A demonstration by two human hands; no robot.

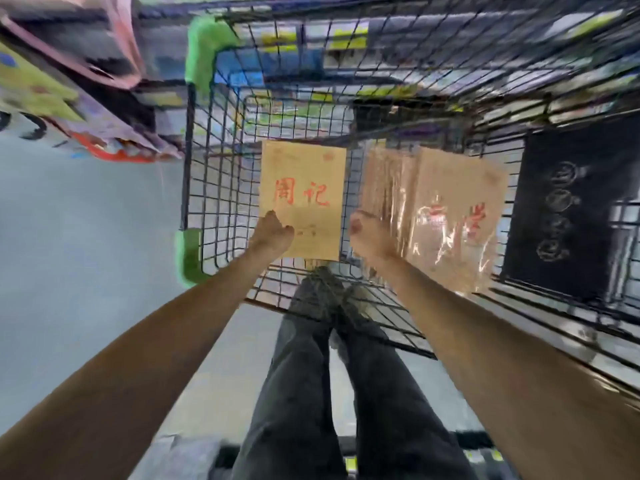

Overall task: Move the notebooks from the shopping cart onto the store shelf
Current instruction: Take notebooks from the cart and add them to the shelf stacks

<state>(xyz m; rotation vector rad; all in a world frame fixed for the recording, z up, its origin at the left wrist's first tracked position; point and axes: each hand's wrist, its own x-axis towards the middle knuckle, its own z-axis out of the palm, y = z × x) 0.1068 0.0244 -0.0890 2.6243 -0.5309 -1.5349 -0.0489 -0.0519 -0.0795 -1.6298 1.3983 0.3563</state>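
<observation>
**Both hands holding notebooks inside the shopping cart**

1. Left hand (272,233): grips the near left corner of a single notebook (304,188), fingers curled over the edge. The notebook has a plain tan cover, upright rectangle format, with two large red characters across the middle. The cover faces up.

2. Right hand (367,237): grips the near left edge of a wrapped notebook pack (446,209). The pack is a stack of tan notebooks sealed in clear, glossy film that reflects light. Red characters show through the film. The pack is turned slightly clockwise. Motion blur hides the exact finger placement.

3. Position: both items lie side by side, close together but apart, within the outline of the shopping cart (207,188). Whether either rests on the cart bottom cannot be told.

4. Container: the cart is a dark wire basket with green corner bumpers (204,53). A black notebook (575,209) with a column of faint circular marks stands at the right side of the basket, just beside the wrapped pack.

5. Surroundings: dark trouser legs (301,375) stand on the grey floor (69,237) behind the cart. Blurred, colourful shelf goods (69,98) sit at upper left.
</observation>
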